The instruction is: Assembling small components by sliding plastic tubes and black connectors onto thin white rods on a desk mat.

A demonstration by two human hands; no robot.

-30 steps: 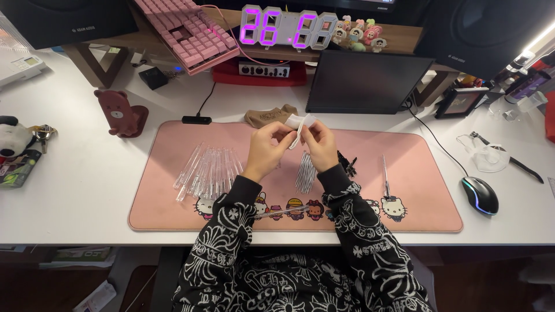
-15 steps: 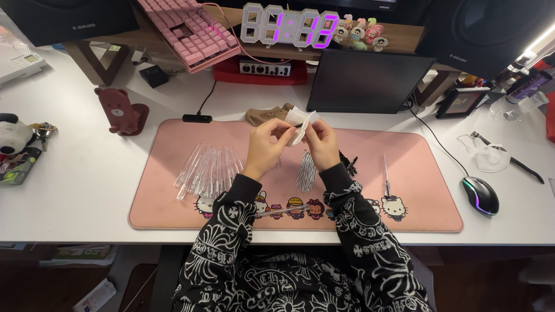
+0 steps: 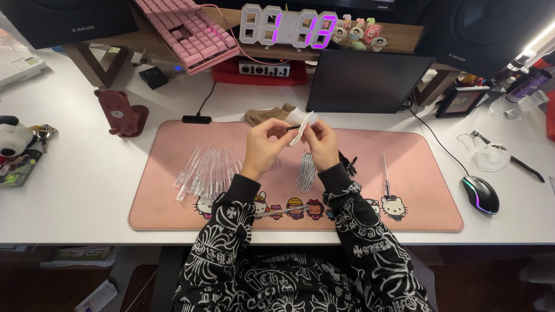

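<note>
My left hand [image 3: 265, 145] and my right hand [image 3: 319, 141] are raised together over the pink desk mat [image 3: 173, 202]. Between them they hold a thin dark refill [image 3: 293, 127] and a small white tissue [image 3: 304, 122] wrapped around it; the right fingers pinch the tissue, the left fingers pinch the refill's end. Under my hands lies a bundle of dark refills [image 3: 306, 171]. A row of clear pen barrels [image 3: 207, 170] lies on the mat to the left. One clear assembled pen [image 3: 385, 173] lies to the right, another [image 3: 280, 212] near my left sleeve.
A dark tablet [image 3: 364, 81] leans behind the mat, with a digital clock [image 3: 287, 26] and pink keyboard [image 3: 188, 29] on a shelf. A mouse [image 3: 480, 195] sits at the right, a brown bear stand [image 3: 120, 112] at the left, and a beige cloth [image 3: 267, 114] behind my hands.
My hands have stayed in place over the mat. The tissue and refill between my fingers have shifted slightly, the refill now pointing left toward my left fingers.
</note>
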